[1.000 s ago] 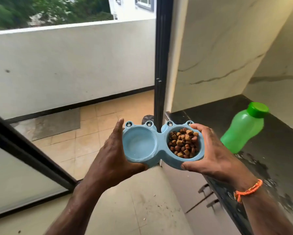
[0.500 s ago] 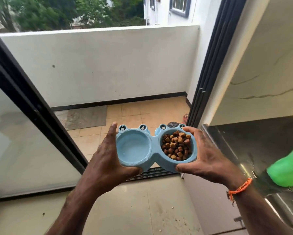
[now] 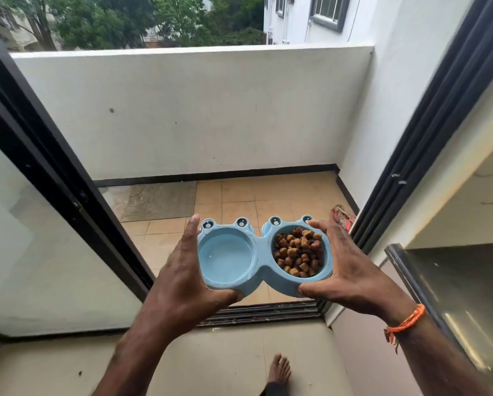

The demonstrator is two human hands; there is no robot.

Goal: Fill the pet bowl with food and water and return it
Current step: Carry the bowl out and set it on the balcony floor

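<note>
At centre frame, the left hand grips the left end of the blue double pet bowl, beside its water well. The right hand clasps the kibble end. No writing is legible.

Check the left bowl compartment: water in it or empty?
Water in it: the left compartment of the pet bowl shows a waterline and small bubbles.

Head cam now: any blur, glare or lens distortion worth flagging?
Head view: soft even daylight, no hard shadows; wide-angle bowing of the black door frames at both edges; pale reflections on the glass door panel; the blue double pet bowl and both hands, left and right, are sharp.
</note>
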